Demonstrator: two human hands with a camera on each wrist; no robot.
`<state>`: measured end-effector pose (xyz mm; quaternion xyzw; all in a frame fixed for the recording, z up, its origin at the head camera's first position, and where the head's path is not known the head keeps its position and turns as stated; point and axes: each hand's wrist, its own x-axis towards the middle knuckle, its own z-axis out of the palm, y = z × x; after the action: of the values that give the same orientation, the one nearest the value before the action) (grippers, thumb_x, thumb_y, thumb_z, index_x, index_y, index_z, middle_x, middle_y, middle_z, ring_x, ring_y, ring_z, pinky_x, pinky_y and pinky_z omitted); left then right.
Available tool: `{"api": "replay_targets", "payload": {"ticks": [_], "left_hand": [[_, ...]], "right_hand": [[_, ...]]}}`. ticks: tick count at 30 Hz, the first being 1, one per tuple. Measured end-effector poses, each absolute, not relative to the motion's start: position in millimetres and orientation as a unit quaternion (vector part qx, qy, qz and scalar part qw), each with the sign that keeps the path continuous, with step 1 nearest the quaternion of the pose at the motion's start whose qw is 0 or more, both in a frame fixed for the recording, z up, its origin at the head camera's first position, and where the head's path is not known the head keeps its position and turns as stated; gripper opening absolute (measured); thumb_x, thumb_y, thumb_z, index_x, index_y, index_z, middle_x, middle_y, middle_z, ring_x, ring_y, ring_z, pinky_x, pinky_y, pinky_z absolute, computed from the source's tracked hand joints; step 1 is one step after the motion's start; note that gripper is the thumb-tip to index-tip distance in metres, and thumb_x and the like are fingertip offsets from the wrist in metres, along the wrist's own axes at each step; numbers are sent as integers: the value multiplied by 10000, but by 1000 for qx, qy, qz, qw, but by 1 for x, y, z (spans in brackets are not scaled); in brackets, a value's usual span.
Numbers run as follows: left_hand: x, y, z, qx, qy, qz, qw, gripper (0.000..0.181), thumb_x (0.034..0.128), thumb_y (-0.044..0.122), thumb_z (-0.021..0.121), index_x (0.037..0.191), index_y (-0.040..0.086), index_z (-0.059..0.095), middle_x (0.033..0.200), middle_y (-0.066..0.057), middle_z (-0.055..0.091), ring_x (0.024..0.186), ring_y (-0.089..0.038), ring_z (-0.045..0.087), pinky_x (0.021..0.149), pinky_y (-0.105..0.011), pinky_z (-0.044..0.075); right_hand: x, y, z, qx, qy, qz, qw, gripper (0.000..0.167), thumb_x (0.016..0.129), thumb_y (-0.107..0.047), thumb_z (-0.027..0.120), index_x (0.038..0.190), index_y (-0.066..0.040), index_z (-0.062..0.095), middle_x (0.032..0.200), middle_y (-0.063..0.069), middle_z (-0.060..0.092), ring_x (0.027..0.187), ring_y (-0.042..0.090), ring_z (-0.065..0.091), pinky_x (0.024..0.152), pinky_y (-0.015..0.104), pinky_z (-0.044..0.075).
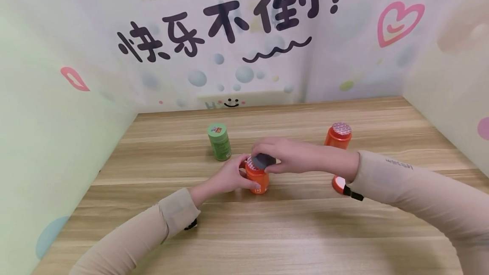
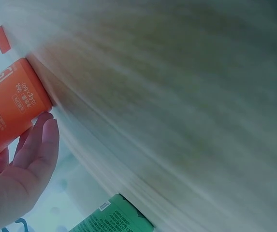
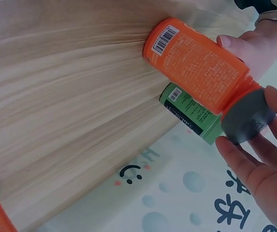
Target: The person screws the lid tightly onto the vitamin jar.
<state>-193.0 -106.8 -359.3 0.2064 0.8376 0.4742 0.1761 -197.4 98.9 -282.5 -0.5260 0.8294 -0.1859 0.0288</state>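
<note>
In the head view an orange bottle [image 1: 258,182] stands upright mid-table, its mouth covered by a brick-patterned seal. My left hand [image 1: 223,177] grips it from the left, thumb across the front. From the right, my right hand [image 1: 282,154] holds a dark grey cap [image 1: 264,161] by its edge. The cap sits tilted over the right part of the mouth, leaving some of the seal in sight. The right wrist view shows thumb and fingers around the rim of the cap [image 3: 247,118], close to the bottle's neck; whether they touch is unclear.
A green canister [image 1: 220,141] stands behind and left of my hands. At the back right is a second orange bottle [image 1: 338,137] with a brick-patterned top. A red cap with a pale inside [image 1: 338,184] lies partly hidden by my right sleeve. Printed cloth surrounds the wooden table [image 1: 286,237].
</note>
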Motion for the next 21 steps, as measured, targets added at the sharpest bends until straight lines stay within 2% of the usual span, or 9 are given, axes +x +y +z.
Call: {"api": "replay_targets", "payload": {"ticks": [5,10,21], "left_hand": [[-193,-107,-360,204,839,471,180,648,721,152,781,1276,84,453,1155,-50,575,982,-181,571,848,-295,494],[-194,-108,-360,220,833,476,177,623,723,136,776,1258,77,461,1145,-52,579,994,-186,553,838,-282,492],[-195,-109,-363,222,833,474,178,610,726,162,776,1242,66,466,1137,-55,571,979,-179,545,834,-282,493]], "right_hand": [[-198,94,-281,-543,823,-160,32,380,810,-78,681,1169,-47,560,1209,134,542,1093,266,532,883,354,488],[-199,88,-278,-538,825,-168,52,383,835,-69,642,1201,-39,534,1216,121,550,1099,249,531,898,345,478],[-201,85,-279,-562,811,-156,49,353,833,-35,615,1182,-8,570,1255,152,539,1176,288,495,948,376,442]]}}
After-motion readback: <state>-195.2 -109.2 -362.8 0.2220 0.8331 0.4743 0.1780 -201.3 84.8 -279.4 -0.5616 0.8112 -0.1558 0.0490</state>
